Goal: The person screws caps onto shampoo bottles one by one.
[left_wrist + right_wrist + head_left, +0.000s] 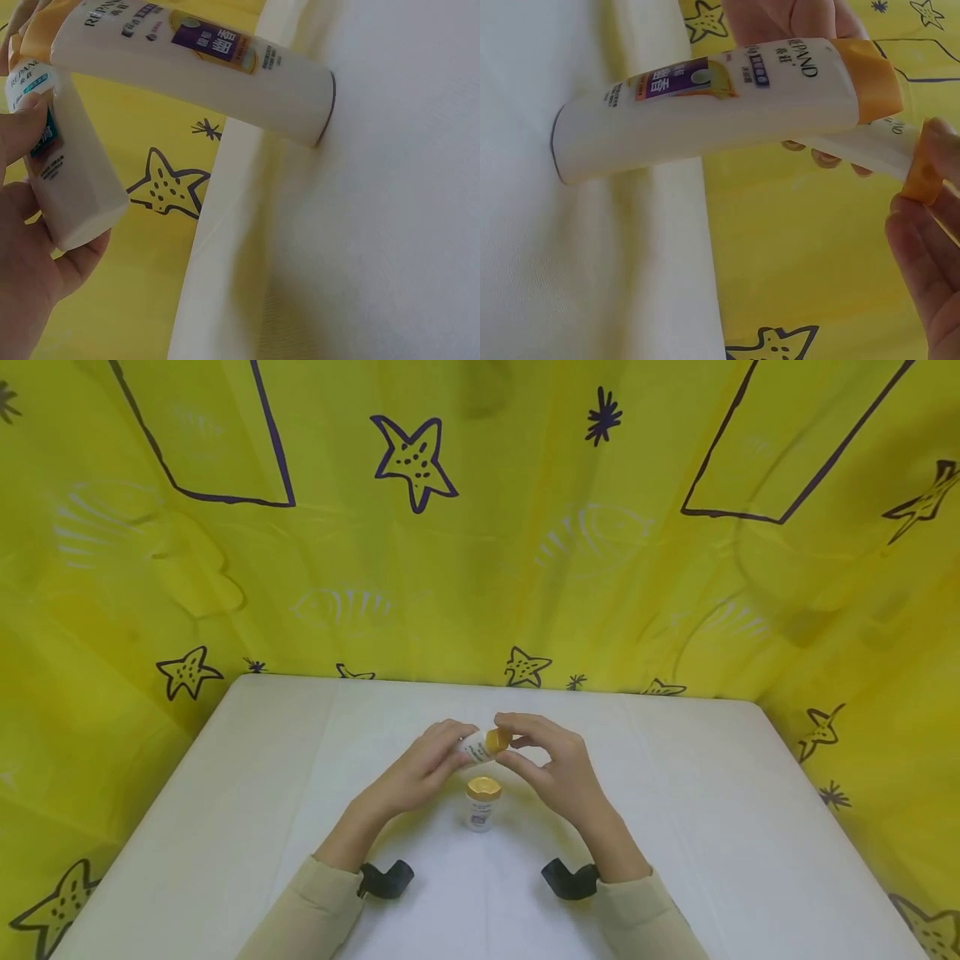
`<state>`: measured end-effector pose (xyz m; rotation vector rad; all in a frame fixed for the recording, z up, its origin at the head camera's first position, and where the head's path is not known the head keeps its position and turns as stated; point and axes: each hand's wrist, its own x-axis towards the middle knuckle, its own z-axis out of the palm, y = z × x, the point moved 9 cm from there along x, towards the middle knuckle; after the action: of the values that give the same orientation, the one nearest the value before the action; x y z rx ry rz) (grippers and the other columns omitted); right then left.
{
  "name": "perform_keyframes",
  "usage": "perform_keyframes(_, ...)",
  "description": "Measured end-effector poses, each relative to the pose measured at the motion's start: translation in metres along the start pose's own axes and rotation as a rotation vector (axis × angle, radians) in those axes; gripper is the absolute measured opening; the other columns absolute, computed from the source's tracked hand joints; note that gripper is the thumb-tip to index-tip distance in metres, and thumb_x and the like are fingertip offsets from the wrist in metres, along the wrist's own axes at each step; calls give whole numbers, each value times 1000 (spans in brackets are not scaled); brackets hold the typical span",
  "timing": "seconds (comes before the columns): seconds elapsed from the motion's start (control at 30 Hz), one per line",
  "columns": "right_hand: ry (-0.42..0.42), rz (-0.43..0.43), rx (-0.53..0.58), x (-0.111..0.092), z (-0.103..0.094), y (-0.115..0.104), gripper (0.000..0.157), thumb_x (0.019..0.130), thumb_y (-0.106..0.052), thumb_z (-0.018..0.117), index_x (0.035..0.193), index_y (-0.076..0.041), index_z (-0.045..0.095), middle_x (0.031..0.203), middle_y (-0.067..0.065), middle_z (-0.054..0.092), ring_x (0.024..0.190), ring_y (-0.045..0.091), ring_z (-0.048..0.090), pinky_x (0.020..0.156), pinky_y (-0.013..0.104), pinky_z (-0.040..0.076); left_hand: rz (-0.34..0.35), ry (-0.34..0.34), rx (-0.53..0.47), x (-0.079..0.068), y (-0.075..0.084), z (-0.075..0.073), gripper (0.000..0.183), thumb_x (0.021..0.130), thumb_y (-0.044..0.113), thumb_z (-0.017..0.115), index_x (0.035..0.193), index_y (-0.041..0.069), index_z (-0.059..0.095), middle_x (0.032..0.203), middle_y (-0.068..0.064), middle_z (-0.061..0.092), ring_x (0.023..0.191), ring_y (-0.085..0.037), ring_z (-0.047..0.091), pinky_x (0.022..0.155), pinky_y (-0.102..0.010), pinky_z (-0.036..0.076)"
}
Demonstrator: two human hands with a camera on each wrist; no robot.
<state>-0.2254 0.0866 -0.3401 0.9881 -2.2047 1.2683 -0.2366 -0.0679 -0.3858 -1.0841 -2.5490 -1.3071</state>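
Observation:
My left hand (425, 766) grips a white bottle (476, 747) with a teal label by its body, tilted above the table. At its top end, the thumb and fingers of my right hand (551, 764) pinch the orange-gold cap (924, 169). Whether the cap is loose from the bottle cannot be told. A second white bottle (480, 814) with a gold cap (483, 787) and a purple label (214, 39) stands upright on the table just below the hands. In the right wrist view this standing bottle (705, 112) partly hides the held one and my left hand.
A white-covered table (675, 827) stretches under both arms. Behind it and at its sides hangs a yellow curtain (480, 560) with drawn stars and fish. Black wrist mounts (387, 880) sit by both sleeves, close to the table surface.

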Motion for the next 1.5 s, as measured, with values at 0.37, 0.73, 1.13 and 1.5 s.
perform_keyframes(0.37, 33, 30, -17, -2, 1, 2, 32, 81, -7, 80, 112, -8, 70, 110, 4, 71, 101, 19, 67, 84, 32, 58, 28, 52, 193, 2, 7, -1, 26, 99, 13, 62, 125, 10, 58, 118, -1, 57, 109, -16, 49, 93, -35, 48)
perform_keyframes(0.73, 72, 114, -54, -2, 3, 3, 30, 84, -12, 80, 109, -7, 65, 104, 2, 67, 91, 15, 65, 81, 27, 58, 140, 127, 416, 2, 21, -6, 31, 96, 14, 66, 124, 7, 57, 118, -3, 55, 106, -19, 49, 90, -33, 50)
perform_keyframes(1.13, 114, 273, 25, -3, 4, 15, 27, 87, -17, 79, 108, -8, 65, 100, 2, 70, 86, 14, 67, 77, 26, 58, 245, 215, 578, 2, 30, -8, 32, 94, 16, 68, 123, 4, 59, 115, -7, 58, 103, -24, 55, 90, -33, 52)
perform_keyframes(1.5, 130, 210, 20, -5, 5, 10, 20, 86, -13, 78, 105, -9, 73, 96, 1, 72, 80, 12, 69, 71, 23, 58, 238, 203, 609, -2, 30, -5, 33, 93, 15, 69, 122, 4, 58, 114, -7, 57, 101, -23, 54, 87, -33, 50)
